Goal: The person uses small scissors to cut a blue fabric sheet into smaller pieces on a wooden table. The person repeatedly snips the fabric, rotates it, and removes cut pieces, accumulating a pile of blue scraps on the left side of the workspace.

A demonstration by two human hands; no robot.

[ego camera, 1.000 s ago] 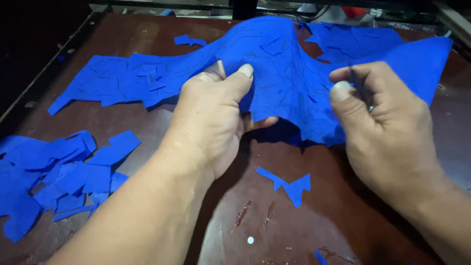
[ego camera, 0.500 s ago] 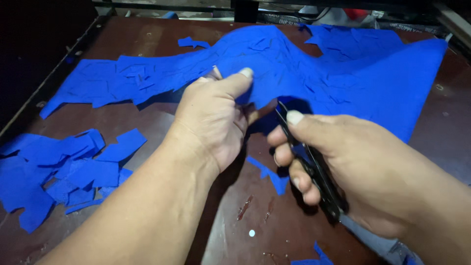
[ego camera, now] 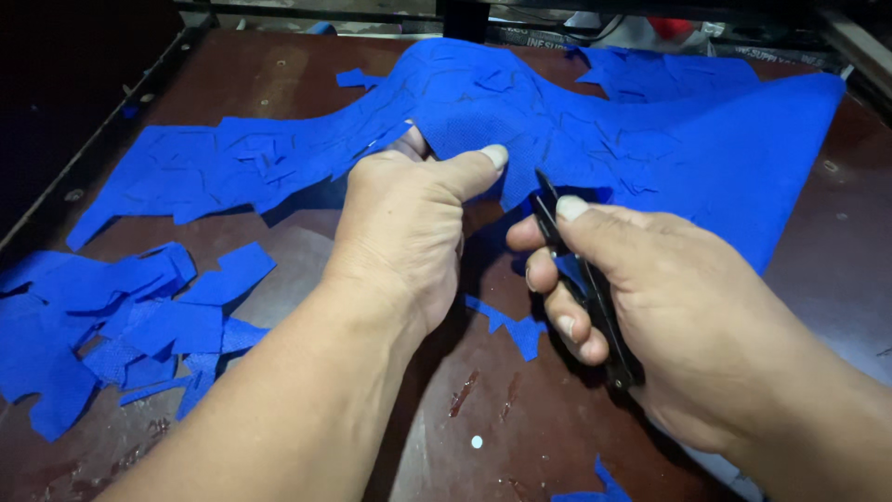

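Note:
A large sheet of blue fabric (ego camera: 650, 158) lies spread over a dark brown table (ego camera: 520, 418), raised in a hump at the middle. My left hand (ego camera: 409, 232) pinches the near edge of that hump between thumb and fingers and lifts it. My right hand (ego camera: 650, 307) grips black snips (ego camera: 585, 279) whose tips point up at the fabric edge, just right of my left thumb. A small blue offcut (ego camera: 511, 325) lies on the table under both hands.
A heap of blue fabric scraps (ego camera: 121, 316) sits at the near left. A metal rail (ego camera: 84, 158) borders the table's left edge. Another small blue scrap (ego camera: 595, 488) lies at the near edge, and machine parts stand at the back.
My right hand let go of the fabric at the right, came in holding the black snips, and now has the tips closer to the fabric edge. My left hand kept its pinch.

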